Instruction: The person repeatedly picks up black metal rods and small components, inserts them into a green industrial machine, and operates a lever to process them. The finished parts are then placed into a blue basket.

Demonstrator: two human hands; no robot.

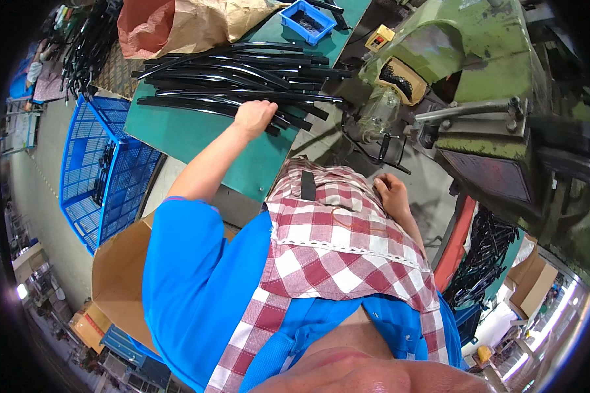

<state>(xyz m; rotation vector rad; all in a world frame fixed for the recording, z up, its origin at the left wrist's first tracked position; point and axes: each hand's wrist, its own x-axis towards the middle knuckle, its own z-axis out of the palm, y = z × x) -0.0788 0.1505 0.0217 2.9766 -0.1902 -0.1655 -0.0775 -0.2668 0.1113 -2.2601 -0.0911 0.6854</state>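
Long, glossy black strips (223, 75), some slightly curved, lie in a loose pile across the green tabletop (170, 128). My left hand (255, 118) is closed over the near side of the pile, gripping a black strip; its fingertips are partly hidden. Down by the checked apron (347, 252), beside my lap, my right hand (392, 193) has its fingers curled in. Whatever that hand may hold is hidden. Just beyond it, a thin black bracket-like part (385, 154) sits low on the green machine (482, 78).
A blue tray (307, 23) of small dark pieces stands at the table's far edge, near brown paper sacking (196, 26). An open box (403, 80) of small dark parts rests on the machine. At left are a blue crate (88, 173) and a cardboard box (121, 275); more black parts (482, 259) lie right.
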